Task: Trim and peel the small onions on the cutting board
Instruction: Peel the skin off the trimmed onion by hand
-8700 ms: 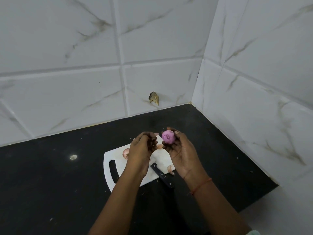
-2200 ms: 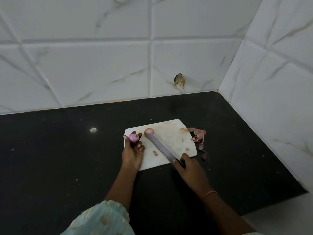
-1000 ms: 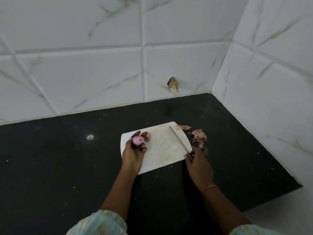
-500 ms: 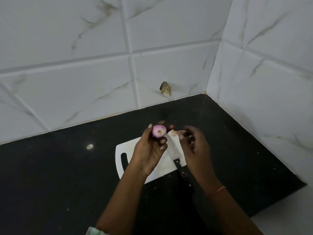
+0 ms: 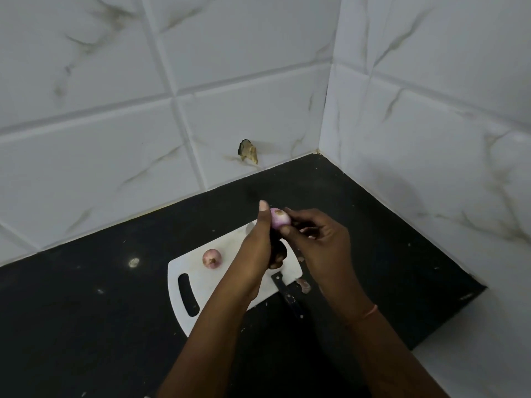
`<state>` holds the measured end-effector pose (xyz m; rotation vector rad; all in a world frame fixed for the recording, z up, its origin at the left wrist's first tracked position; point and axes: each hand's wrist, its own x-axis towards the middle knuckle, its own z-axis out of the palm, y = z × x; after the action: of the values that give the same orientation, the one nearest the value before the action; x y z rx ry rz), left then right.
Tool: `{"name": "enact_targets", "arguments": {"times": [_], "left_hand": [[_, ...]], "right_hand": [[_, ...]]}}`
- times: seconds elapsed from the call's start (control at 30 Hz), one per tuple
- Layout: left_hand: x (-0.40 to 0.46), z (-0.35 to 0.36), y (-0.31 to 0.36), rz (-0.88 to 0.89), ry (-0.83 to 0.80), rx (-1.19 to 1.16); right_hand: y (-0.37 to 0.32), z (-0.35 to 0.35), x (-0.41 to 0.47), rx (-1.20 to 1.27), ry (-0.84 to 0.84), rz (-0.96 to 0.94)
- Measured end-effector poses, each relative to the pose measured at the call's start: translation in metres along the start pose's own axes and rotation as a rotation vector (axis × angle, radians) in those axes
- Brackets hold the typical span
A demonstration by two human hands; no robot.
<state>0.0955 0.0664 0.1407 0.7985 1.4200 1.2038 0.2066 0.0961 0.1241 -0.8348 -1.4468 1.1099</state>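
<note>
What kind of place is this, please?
Most likely a home kitchen corner: a black countertop against white marble-look wall tiles, with a white cutting board, a knife and small onions on it.

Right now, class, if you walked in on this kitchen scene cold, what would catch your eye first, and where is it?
First, the two hands raised above the board: the left hand and the right hand both pinch a small purple onion. Next, the white cutting board on the black counter, with an unpeeled onion near its far left and a knife at its near edge.
</note>
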Motion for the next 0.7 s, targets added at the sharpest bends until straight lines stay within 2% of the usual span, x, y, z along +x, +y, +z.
{"name": "enact_targets", "arguments": {"times": [0.03, 0.13, 0.23, 0.43, 0.5, 0.6, 0.7], "left_hand": [[-0.001, 0.001, -0.001, 0.059, 0.007, 0.062], [-0.002, 0.002, -0.012, 0.384, 0.046, 0.182], [-0.003, -0.004, -0.018, 0.561, 0.071, 0.185], [-0.009, -0.013, -0.016, 0.611, 0.097, 0.11], [-0.009, -0.015, -0.016, 0.606, 0.107, 0.097], [-0.01, -0.016, -0.015, 0.565, 0.106, 0.069], [-0.014, -0.015, -0.012, 0.535, 0.122, 0.065]], "right_hand": [[-0.001, 0.0, 0.0, 0.031, 0.01, 0.03], [-0.003, -0.003, 0.001, 0.118, 0.035, 0.124], [-0.005, -0.009, 0.002, 0.097, -0.011, 0.078], [-0.004, -0.017, 0.003, -0.175, -0.169, -0.215], [-0.006, -0.016, 0.004, -0.186, -0.184, -0.263], [-0.009, -0.012, 0.002, -0.149, -0.192, -0.255], [-0.012, -0.012, -0.002, -0.073, -0.193, -0.061]]}}
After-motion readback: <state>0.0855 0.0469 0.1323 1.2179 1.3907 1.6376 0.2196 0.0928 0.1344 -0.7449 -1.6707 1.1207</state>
